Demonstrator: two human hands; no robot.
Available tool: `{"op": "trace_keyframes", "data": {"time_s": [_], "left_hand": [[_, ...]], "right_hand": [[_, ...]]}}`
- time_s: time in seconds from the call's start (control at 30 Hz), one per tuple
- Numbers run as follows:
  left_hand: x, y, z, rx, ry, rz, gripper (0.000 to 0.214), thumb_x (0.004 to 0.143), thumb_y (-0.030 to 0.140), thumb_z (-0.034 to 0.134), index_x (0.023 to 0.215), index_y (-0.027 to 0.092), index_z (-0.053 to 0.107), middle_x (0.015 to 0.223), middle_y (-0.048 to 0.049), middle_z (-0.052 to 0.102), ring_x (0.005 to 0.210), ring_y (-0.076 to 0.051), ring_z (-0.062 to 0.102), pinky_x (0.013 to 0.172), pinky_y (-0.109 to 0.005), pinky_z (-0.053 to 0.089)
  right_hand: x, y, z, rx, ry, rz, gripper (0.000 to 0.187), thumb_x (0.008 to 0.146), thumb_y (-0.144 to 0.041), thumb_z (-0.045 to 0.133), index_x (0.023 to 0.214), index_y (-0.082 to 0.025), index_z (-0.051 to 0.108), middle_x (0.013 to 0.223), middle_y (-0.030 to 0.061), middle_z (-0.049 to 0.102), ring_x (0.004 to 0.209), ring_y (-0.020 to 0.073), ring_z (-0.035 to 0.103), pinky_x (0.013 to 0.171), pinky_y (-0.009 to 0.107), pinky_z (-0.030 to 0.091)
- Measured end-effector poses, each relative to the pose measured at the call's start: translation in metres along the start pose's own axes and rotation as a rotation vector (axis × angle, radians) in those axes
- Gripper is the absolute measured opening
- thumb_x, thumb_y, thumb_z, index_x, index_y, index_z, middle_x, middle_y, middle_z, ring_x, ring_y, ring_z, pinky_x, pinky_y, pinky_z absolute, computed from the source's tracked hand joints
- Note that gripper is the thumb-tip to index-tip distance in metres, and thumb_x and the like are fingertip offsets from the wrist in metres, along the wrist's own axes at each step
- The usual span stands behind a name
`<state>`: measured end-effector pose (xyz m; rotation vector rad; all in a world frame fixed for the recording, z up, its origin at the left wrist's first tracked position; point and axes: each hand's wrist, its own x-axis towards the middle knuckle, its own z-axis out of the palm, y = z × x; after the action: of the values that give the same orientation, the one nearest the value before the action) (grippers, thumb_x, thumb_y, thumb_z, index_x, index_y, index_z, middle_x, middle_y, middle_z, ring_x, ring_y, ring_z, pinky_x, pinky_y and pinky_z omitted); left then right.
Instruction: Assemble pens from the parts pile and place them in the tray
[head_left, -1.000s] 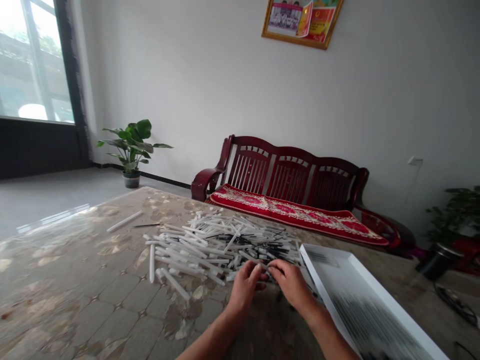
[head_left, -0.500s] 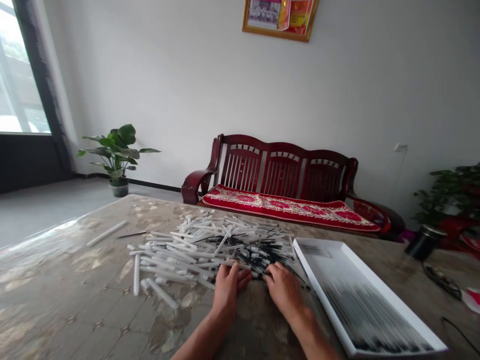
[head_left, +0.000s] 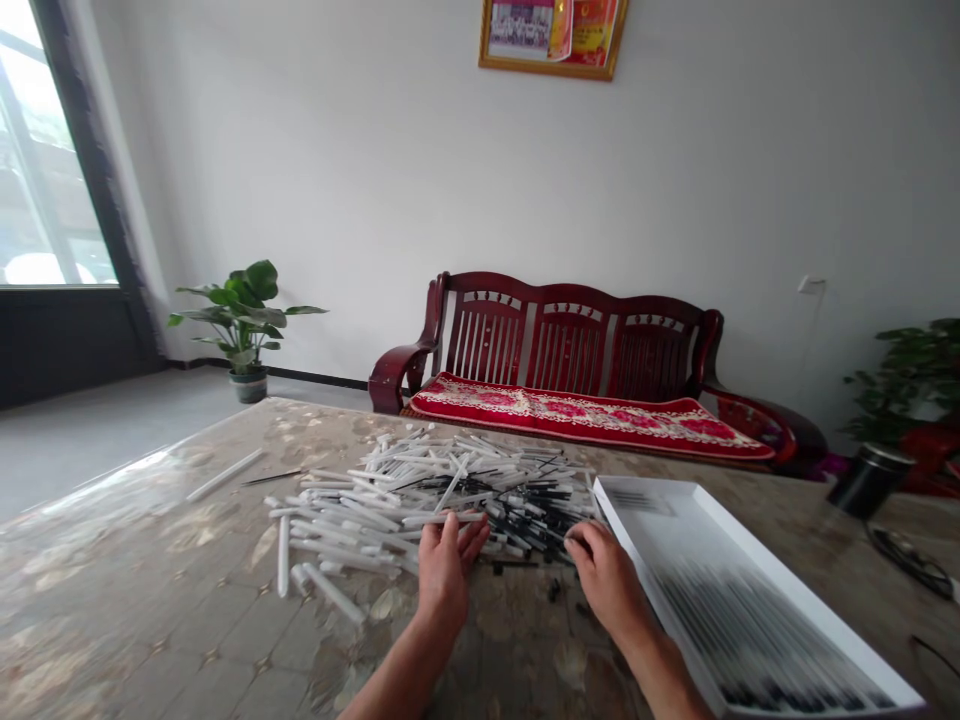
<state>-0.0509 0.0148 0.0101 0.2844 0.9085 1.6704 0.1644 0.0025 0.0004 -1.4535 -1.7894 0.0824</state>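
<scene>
**A:** Where do the hands sit?

**B:** I see the left hand (head_left: 442, 570) palm down on the counter (head_left: 150, 610), fingers spread flat and holding nothing. Its fingertips (head_left: 450, 527) touch the near edge of the pile of white tubes (head_left: 375, 505).

**A:** And the right hand?

**B:** The right hand (head_left: 609, 582) is at the near right corner of the heap, where the thin black refills (head_left: 536, 505) lie thickest. Its fingers are curled in, thumb close to forefinger (the tips blur into the black pieces), so I cannot tell whether it has hold of one.

**A:** What lies around them?

**B:** A white tray (head_left: 656, 535) is just right of the right hand, with dark rods lined up in its near end. One stray white tube (head_left: 225, 475) lies well apart, far left, with a thin dark stick (head_left: 271, 478) beside it. A few small dark bits (head_left: 553, 590) rest between the hands.
</scene>
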Motion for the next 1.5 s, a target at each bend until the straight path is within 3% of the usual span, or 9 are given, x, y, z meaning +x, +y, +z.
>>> {"op": "trace_keyframes", "data": {"time_s": [0.23,0.5,0.93,1.3,1.5], "left_hand": [[0.001,0.003,-0.001,-0.037,-0.008,0.024,0.012,0.092,0.02,0.055,0.085,0.02,0.046,0.074,-0.0033,0.07,0.076,-0.019,0.076,0.079,-0.037,0.061],[-0.004,0.001,0.001,0.014,-0.043,0.0,0.013,0.09,0.023,0.059,0.087,0.02,0.047,0.077,-0.0037,0.071,0.076,-0.02,0.076,0.075,-0.037,0.062],[-0.007,0.007,0.003,-0.018,-0.003,-0.016,0.012,0.091,0.018,0.055,0.084,0.02,0.045,0.076,-0.0036,0.069,0.075,-0.02,0.075,0.08,-0.04,0.061],[-0.01,-0.005,0.0,0.129,-0.11,-0.028,0.027,0.077,0.032,0.073,0.087,0.02,0.05,0.078,-0.0013,0.071,0.067,-0.018,0.073,0.069,-0.032,0.06],[-0.033,-0.019,0.002,0.214,-0.272,-0.177,0.036,0.067,0.035,0.081,0.087,0.019,0.055,0.079,-0.0033,0.073,0.069,-0.021,0.074,0.066,-0.032,0.06]], "right_hand": [[-0.001,-0.008,0.002,0.048,-0.061,-0.035,0.013,0.087,-0.019,0.051,0.077,-0.022,0.059,0.079,0.0023,0.062,0.077,0.0187,0.061,0.071,0.028,0.043],[-0.003,-0.006,0.004,0.038,-0.038,-0.044,0.012,0.085,-0.018,0.054,0.075,-0.022,0.058,0.078,0.0023,0.062,0.076,0.0189,0.06,0.071,0.028,0.042],[-0.001,-0.009,0.0,0.075,-0.02,-0.036,0.015,0.086,-0.02,0.049,0.074,-0.022,0.058,0.077,0.0037,0.062,0.074,0.0189,0.06,0.07,0.029,0.044],[-0.003,-0.019,-0.002,0.001,-0.021,-0.07,0.015,0.087,-0.02,0.051,0.076,-0.023,0.061,0.08,0.0034,0.063,0.076,0.0189,0.06,0.071,0.029,0.043],[-0.004,-0.032,0.002,0.236,-0.106,-0.001,0.014,0.084,-0.026,0.06,0.072,-0.021,0.065,0.074,0.0012,0.064,0.073,0.0163,0.06,0.069,0.025,0.044]]}}
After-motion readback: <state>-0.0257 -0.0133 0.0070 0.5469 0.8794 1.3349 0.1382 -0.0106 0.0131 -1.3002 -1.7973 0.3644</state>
